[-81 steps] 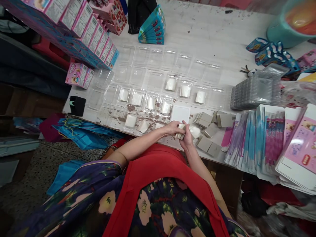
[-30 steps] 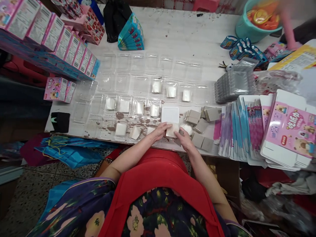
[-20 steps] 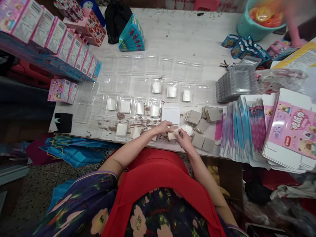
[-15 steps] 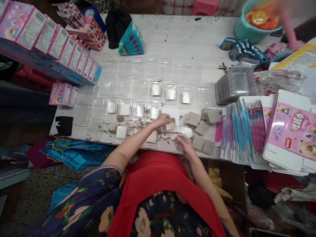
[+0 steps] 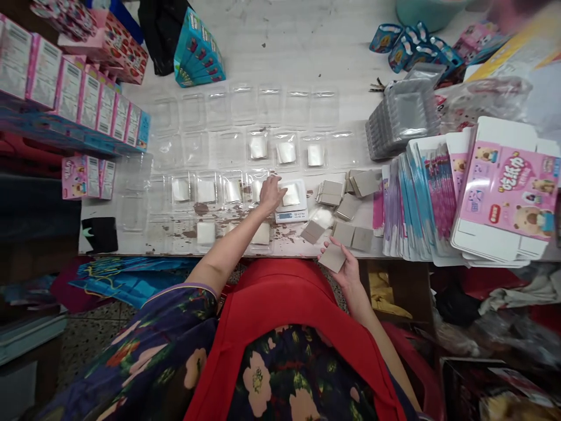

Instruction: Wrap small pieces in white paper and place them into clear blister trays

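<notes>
My left hand point(image 5: 272, 194), fingers spread and holding nothing, is over the left edge of a white digital scale point(image 5: 299, 214). It partly hides a white square point(image 5: 257, 190) in a clear plastic tray. A similar white square point(image 5: 290, 195) lies on the scale's plate. My right hand point(image 5: 348, 270) grips a grey square card point(image 5: 332, 258) at the table's front edge. Behind that card, another grey card point(image 5: 313, 231) lies against a white, blurry mound point(image 5: 323, 218). Small stacks of grey cards point(image 5: 332, 192) are to the right of the scale.
Rows of clear trays point(image 5: 243, 105) cover the table's middle, several with white squares. Nested clear trays point(image 5: 401, 117), a row of flattened cartons point(image 5: 421, 204) and a pink printed carton point(image 5: 504, 187) stand right. Pink boxes point(image 5: 90, 96) line the left.
A white square now rests on the scale, where my left hand held a tan-looking piece. That hand has moved left and opened. My right hand has drawn back toward me with a grey card.
</notes>
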Demonstrator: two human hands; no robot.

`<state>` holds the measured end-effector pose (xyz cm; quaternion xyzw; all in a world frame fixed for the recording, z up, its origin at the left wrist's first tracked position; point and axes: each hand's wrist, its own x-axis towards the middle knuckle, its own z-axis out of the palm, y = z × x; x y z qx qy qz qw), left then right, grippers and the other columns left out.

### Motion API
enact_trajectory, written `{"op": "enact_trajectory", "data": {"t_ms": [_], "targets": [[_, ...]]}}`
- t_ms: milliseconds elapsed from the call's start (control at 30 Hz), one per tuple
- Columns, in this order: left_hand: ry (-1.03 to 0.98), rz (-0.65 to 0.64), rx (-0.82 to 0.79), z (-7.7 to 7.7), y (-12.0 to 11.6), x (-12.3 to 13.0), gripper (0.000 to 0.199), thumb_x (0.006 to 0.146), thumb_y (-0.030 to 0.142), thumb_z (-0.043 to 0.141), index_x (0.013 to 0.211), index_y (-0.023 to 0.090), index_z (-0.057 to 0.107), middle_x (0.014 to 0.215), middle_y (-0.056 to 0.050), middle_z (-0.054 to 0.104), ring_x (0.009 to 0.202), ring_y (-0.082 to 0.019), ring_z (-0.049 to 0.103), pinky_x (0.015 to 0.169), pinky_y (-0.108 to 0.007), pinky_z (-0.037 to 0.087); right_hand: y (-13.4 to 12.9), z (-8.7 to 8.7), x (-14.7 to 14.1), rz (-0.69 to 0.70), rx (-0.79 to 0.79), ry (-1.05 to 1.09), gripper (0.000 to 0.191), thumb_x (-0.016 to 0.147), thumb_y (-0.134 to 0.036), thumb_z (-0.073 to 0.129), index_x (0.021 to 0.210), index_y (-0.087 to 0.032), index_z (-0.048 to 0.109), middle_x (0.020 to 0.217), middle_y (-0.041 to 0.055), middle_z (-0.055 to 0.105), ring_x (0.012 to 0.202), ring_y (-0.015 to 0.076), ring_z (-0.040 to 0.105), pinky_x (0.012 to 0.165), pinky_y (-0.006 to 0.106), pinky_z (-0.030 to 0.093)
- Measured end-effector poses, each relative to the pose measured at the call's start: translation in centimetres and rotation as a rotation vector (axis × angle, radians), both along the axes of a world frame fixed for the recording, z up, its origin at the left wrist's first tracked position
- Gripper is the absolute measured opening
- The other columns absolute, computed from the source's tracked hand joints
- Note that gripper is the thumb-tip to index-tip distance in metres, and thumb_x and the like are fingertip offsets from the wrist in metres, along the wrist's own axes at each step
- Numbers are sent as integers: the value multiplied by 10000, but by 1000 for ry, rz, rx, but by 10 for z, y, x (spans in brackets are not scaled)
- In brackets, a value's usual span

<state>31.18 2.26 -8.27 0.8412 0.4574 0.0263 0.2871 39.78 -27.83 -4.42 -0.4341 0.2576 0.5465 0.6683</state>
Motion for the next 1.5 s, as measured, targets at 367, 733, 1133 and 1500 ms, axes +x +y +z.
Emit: {"op": "enact_trajectory", "data": {"t_ms": [367, 733, 1133, 1500], "targets": [[-56, -256, -395, 15, -105, -119, 204, 869, 266, 480, 903, 199, 670, 927, -43, 680, 873, -174, 598, 817, -271, 440, 10, -18, -22, 17, -14, 61, 339, 698, -243, 720, 1020, -211, 621, 752, -13, 662, 607, 136, 633, 596, 279, 566], [13, -347, -457, 4, -91, -121, 235, 842, 285, 484, 926, 223, 694, 920, -47, 689, 868, -204, 601, 799, -265, 423, 26, -16, -42, 19, -44, 53, 346, 716, -262, 706, 1048, -215, 622, 696, -28, 652, 550, 134, 612, 579, 296, 576], [93, -498, -305, 4, -73, -61, 265, 860, 285, 477, 976, 184, 692, 962, -95, 686, 906, -238, 613, 793, -293, 427, -8, -31, -43, -121, -86, 8, 425, 643, -127, 692, 1050, -221, 612, 918, 16, 724, 730, 157, 692, 686, 295, 600], [241, -874, -327, -18, -125, -15, 291, 884, 333, 438, 1062, 219, 638, 1057, -70, 682, 948, -224, 620, 812, -282, 435, -102, -55, -26, -557, -218, 31, 278, 728, -107, 618, 984, -215, 617, 874, 52, 747, 754, 217, 727, 630, 391, 606]]}}
